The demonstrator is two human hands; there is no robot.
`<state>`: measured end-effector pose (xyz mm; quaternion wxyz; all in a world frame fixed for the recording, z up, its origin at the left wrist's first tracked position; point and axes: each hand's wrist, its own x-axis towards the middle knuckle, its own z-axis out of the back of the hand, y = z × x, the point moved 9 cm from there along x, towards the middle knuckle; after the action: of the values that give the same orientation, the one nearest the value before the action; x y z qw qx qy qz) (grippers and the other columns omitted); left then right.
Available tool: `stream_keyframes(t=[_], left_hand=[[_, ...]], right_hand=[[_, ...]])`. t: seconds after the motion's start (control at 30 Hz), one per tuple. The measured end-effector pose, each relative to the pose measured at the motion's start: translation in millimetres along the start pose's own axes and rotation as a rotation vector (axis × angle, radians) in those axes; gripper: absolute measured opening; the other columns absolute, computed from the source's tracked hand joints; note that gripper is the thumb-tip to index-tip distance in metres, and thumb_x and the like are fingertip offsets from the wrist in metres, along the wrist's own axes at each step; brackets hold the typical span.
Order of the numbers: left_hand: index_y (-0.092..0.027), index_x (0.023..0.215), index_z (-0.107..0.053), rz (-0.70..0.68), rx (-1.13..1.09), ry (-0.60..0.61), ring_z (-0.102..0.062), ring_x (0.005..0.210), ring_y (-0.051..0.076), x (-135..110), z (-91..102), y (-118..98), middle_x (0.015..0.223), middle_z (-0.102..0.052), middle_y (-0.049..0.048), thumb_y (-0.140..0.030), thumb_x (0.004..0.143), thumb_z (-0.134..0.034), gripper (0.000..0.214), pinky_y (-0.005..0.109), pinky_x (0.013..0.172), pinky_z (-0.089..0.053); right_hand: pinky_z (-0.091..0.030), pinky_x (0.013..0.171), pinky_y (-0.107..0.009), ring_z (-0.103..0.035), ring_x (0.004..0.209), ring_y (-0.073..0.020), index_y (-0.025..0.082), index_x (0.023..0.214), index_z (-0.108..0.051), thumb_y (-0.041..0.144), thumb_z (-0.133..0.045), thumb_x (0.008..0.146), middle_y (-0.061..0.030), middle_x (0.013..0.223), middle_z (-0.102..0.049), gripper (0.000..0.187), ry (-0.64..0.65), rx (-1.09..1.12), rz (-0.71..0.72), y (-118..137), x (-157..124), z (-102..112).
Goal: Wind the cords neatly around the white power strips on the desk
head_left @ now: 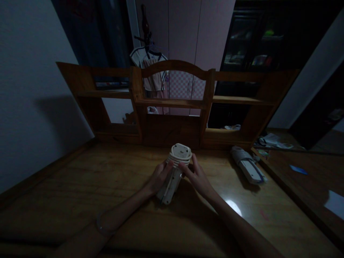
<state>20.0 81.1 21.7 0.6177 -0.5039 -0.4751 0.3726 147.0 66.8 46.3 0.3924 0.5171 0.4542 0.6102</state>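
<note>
Wooden desk (pixel 67 186), wooden shelf unit (pixel 172 104) along far side, pale power strip (pixel 175 177) tilted at mid-desk, second strip (pixel 251 170) lying far right, left hand (pixel 158 176) and right hand (pixel 198 176) gripping first strip from either side, thumbs pressed at coiled cord (pixel 177 161).

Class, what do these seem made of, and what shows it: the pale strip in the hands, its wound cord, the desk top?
Pale strip: probably hard plastic, fairly matt; rounded, moulded-looking edges and dark screw-like holes suggest it.
Wound cord: likely smooth plastic or rubber sheathing, bending in close loops.
Desk top: wood, apparently varnished, from its grain and glossy reflection; veneer is possible.
</note>
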Motion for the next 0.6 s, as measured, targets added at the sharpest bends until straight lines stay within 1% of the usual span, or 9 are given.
stream_keyframes(t=[0.07,0.23,0.33,0.47,0.53,0.6], left_hand=[[-0.011,0.111,-0.061,0.005,0.0,0.002,-0.065,0.074,0.021,0.2,0.1,0.9,0.089,-0.07,0.0104,-0.057,0.089,-0.041,0.055,0.027,0.065,-0.049],[-0.01,0.102,-0.064,0.002,0.039,-0.028,-0.063,0.07,0.02,0.6,3.9,2.9,0.084,-0.069,0.0095,-0.058,0.088,-0.043,0.054,0.026,0.061,-0.047],[-0.011,0.107,-0.064,0.006,0.014,-0.024,-0.063,0.07,0.02,0.4,2.8,1.9,0.083,-0.07,0.0089,-0.059,0.087,-0.044,0.056,0.026,0.062,-0.047],[-0.012,0.112,-0.063,0.009,-0.018,0.006,-0.064,0.071,0.02,0.2,-0.5,-0.4,0.086,-0.07,0.0085,-0.058,0.087,-0.045,0.055,0.027,0.063,-0.048],[-0.012,0.112,-0.063,0.002,-0.024,0.015,-0.064,0.074,0.021,0.4,-0.6,-0.6,0.089,-0.07,0.0084,-0.056,0.087,-0.046,0.054,0.026,0.065,-0.048],[-0.011,0.113,-0.062,0.001,-0.025,0.027,-0.064,0.073,0.02,0.8,-0.6,0.8,0.087,-0.069,0.0078,-0.055,0.087,-0.047,0.053,0.026,0.064,-0.048]], right_hand=[[-0.052,0.069,-0.03,-0.062,0.088,-0.0204,0.025,0.126,-0.044,0.044,-0.06,0.083,-0.0063,0.107,-0.064,0.05,-0.006,-0.004,-0.004,-1.4,0.1,0.9],[-0.052,0.071,-0.03,-0.062,0.087,-0.0195,0.025,0.126,-0.043,0.045,-0.057,0.085,-0.0061,0.107,-0.064,0.048,0.02,-0.008,-0.017,-3.1,0.1,-1.0],[-0.051,0.069,-0.029,-0.062,0.086,-0.019,0.024,0.123,-0.044,0.045,-0.058,0.085,-0.0063,0.107,-0.063,0.046,0.012,-0.012,-0.005,-1.7,0.3,-0.6],[-0.05,0.068,-0.029,-0.062,0.083,-0.0191,0.023,0.124,-0.044,0.046,-0.06,0.082,-0.0056,0.103,-0.065,0.05,-0.006,-0.036,0.0,-0.5,-0.1,1.4],[-0.05,0.07,-0.029,-0.062,0.085,-0.0198,0.023,0.124,-0.044,0.046,-0.061,0.081,-0.006,0.103,-0.065,0.051,-0.012,-0.045,0.007,0.4,-0.3,2.6],[-0.051,0.072,-0.03,-0.062,0.088,-0.0204,0.023,0.124,-0.044,0.045,-0.062,0.081,-0.0069,0.106,-0.064,0.052,-0.017,-0.055,0.015,1.2,-0.3,3.6]])
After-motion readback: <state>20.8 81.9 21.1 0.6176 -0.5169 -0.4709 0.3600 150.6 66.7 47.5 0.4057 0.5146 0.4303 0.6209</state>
